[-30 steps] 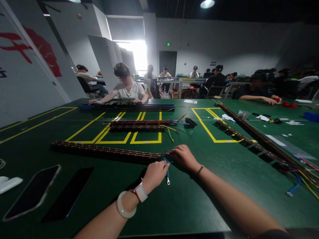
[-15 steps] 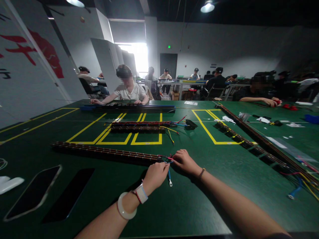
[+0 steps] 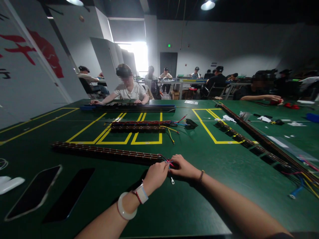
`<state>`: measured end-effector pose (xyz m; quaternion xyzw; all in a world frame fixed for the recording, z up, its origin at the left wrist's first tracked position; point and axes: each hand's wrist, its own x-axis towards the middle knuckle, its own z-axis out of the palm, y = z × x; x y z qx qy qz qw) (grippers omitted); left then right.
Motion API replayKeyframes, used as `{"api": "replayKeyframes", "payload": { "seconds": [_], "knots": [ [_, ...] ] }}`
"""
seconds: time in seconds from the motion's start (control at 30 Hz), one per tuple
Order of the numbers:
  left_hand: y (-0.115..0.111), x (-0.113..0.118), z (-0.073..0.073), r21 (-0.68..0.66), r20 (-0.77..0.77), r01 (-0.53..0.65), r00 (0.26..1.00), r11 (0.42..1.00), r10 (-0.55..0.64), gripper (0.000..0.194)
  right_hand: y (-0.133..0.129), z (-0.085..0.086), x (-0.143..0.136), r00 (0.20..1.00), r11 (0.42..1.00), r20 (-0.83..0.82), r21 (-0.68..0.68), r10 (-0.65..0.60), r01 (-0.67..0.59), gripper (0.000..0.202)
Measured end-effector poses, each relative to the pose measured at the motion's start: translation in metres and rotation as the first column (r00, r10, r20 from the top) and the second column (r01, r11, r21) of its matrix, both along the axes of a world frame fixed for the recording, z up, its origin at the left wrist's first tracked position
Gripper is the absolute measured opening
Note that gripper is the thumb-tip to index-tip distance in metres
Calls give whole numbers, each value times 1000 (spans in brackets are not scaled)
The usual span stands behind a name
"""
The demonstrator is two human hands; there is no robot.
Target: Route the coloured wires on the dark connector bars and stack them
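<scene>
A long dark strip with brown-red rails lies on the green table, and coloured wires come out of its right end. My left hand pinches these wires close to that end. Just right of it, my right hand has its fingers closed on the red and blue wires. A metal ring terminal sticks out below the fingers. The fingertips of both hands nearly meet, and they hide part of the wires.
Two dark phones lie at the left. Beyond my hands are shorter wired strips. Long strips run along the right side, near paper scraps. A person sits across the table; another person's hands are at the far right.
My right hand has moved slightly down and its fingers now curl round the wires. The ring terminal has shifted a little up and to the right. My left hand has hardly moved.
</scene>
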<state>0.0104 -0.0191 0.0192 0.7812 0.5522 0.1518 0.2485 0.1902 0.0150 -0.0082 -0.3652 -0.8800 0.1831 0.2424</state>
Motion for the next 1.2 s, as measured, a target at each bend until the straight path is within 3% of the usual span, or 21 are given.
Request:
{"api": "replayKeyframes", "payload": {
  "seconds": [0.23, 0.47, 0.77, 0.93, 1.2],
  "knots": [
    [2, 0, 5, -60, 19, -19, 1000, 998, 21, 38, -4, 0, -2, 1000, 996, -12, 85, -10, 11, 7],
    [1, 2, 6, -70, 27, -18, 999, 997, 20, 40, -1, 3, 2, 993, 968, 113, 245, 20, -47, 16],
    [2, 2, 2, -85, 55, -16, 998, 996, 21, 42, 4, 7, 8, 949, 872, 310, 447, 56, -198, 9],
    [2, 3, -5, -168, 236, 21, 971, 986, 19, 38, 3, 6, 8, 955, 865, 294, 469, 39, -180, 12],
    [14, 5, -28, -404, 530, 104, 836, 909, 140, 43, 1, 4, 8, 979, 895, 199, 430, 38, -123, 21]
  ]
}}
